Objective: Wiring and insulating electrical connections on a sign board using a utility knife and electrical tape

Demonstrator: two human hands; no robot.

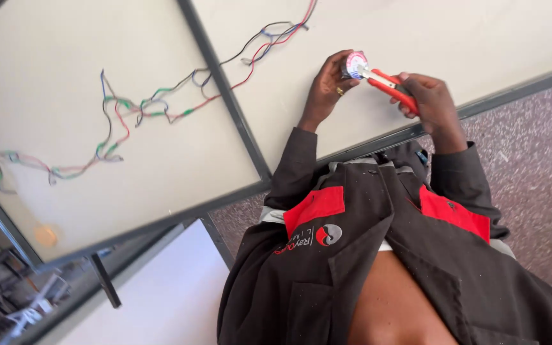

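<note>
Round roll of tape (354,64) sits in left hand's (327,89) closed grip; right hand (430,96) clasps red-handled pliers (388,83).

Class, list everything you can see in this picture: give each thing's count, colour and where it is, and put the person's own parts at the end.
Small round part: one, pink and white face, held over the right-hand panel.
Hand tool: one, red handles, metal tip touching the round part.
Bundle of wires: one tangle, red, green, blue and black, strung across both panels.
Panels: two, cream, with a dark grey bar between them.
Speckled surface: one, grey-brown, at the right.
Jacket: one, dark with red patches, bottom centre.
Ring: one, gold, on a finger of the left hand.
Left hand: fingers around the round part.
Right hand: gripping the tool's red handles.
</note>
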